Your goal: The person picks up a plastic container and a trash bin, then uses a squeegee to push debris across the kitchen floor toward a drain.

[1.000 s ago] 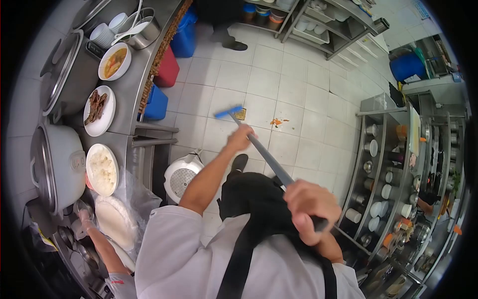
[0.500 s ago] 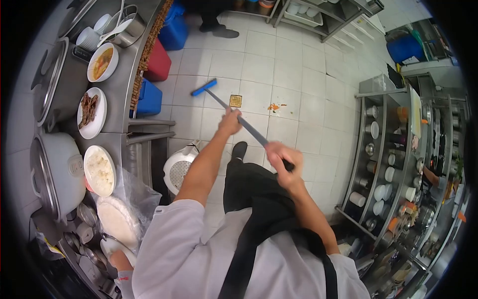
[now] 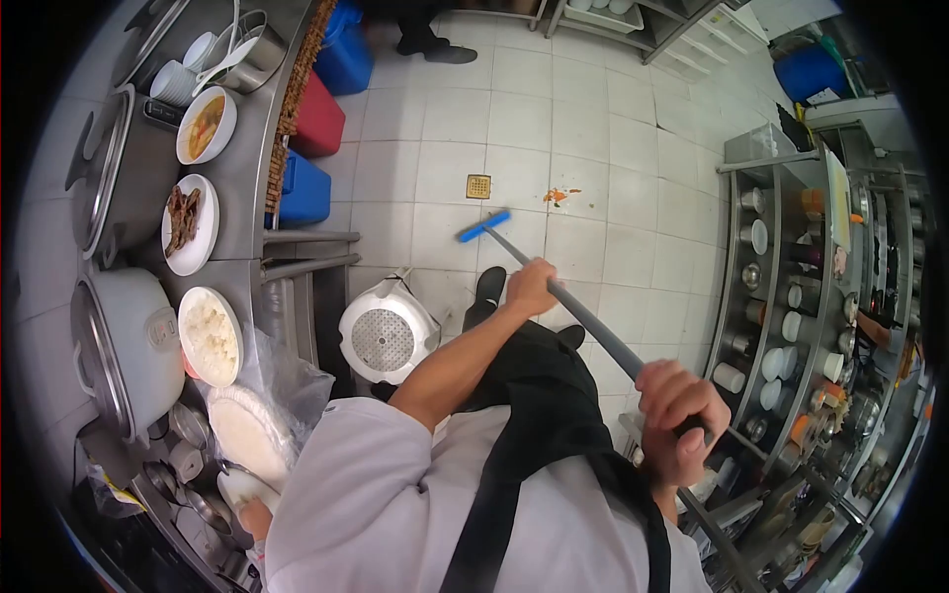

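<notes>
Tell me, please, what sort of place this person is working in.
It looks like a restaurant or other commercial kitchen: there is a large rice cooker on the left, plates of food, such as the meat, along a steel counter, and a metal rack of dishes on the right.

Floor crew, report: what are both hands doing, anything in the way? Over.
Left hand lower on pole, right hand at its upper part. Blue head at tiles, short of drain. Orange scraps right of drain; nothing seen blocking.

Blue head (image 3: 483, 226) of the pole (image 3: 598, 331) drawn nearer the left shoe (image 3: 490, 284)
Earlier beyond the drain (image 3: 478, 187), it now sits on its near side.
</notes>
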Motion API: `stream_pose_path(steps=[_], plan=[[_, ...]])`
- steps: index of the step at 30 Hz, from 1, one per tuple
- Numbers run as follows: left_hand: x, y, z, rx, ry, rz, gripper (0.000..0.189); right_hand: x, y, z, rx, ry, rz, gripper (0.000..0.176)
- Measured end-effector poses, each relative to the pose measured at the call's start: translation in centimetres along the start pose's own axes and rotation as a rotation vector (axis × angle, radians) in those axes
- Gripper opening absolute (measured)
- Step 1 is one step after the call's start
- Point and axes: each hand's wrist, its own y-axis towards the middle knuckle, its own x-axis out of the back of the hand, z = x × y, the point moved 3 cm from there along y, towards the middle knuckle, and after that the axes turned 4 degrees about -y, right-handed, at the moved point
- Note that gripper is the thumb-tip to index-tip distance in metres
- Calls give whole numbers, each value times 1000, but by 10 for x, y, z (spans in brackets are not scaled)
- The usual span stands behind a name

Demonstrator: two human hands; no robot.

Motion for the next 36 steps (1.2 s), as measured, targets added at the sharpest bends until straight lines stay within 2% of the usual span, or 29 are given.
stream_pose_path(steps=[3,5,7,9,12,15,16,18,20,22,25,28,31,35,36], plan=[[33,3,49,72,-62,-247,21,-23,11,-26,23,78,-19,35],[65,0,83,123,-41,-423,20,-32,13,-55,-9,110,149,31],[96,-2,127,74,31,-486,21,-47,14,-85,-22,137,244,28],[120,-14,162,109,159,-485,24,-55,14,-118,24,110,390,26],[125,-33,182,392,373,-251,28,-58,-6,-157,-70,184,481,23],[87,-31,157,379,366,-109,29,-26,-16,-129,-72,33,390,22],[60,-21,160,267,364,-55,32,-9,-17,-114,-90,-21,313,23],[13,-17,108,235,315,20,35,31,-22,-84,-113,-17,223,25],[-50,-4,82,39,300,21,37,72,-27,-52,-81,11,148,27],[-97,-2,23,31,230,14,26,106,-35,-20,-47,-32,103,30],[-132,-4,-67,92,246,212,23,150,-50,13,31,-97,46,30],[-157,-17,-121,-37,290,137,27,192,-57,42,151,-8,7,31],[-162,-38,-133,-13,266,-16,31,225,-63,56,164,80,31,37],[-147,-65,-68,146,404,-201,25,241,-73,16,37,161,144,38],[-142,-72,-47,234,408,-178,25,241,-74,-4,1,177,177,36]])
